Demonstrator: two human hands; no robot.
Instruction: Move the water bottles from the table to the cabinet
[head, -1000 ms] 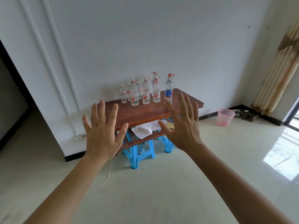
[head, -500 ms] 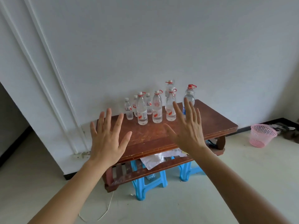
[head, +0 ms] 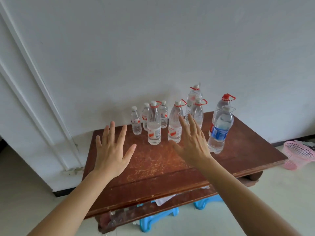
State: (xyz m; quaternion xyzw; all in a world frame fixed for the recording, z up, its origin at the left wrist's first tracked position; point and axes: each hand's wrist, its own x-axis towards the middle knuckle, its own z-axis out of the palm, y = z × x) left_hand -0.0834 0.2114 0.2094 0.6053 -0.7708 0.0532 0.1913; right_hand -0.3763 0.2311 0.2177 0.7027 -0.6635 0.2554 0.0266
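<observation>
Several clear water bottles stand upright at the back of a low brown wooden table (head: 153, 160), against the white wall. A red-labelled bottle (head: 154, 124) stands in front at the middle, and a blue-labelled bottle (head: 219, 130) stands at the right. My left hand (head: 112, 150) hovers over the tabletop, fingers spread, holding nothing. My right hand (head: 190, 142) reaches forward with spread fingers, its fingertips in front of another red-labelled bottle (head: 174, 123). No cabinet is in view.
A pink plastic basket (head: 297, 155) sits on the floor at the right. Blue stools (head: 158, 218) and paper lie under the table on its lower shelf. A white pipe duct (head: 39, 92) runs down the wall at the left.
The view has come closer to the table, which now fills more of the frame. Both hands stay open and have advanced over the tabletop toward the bottles.
</observation>
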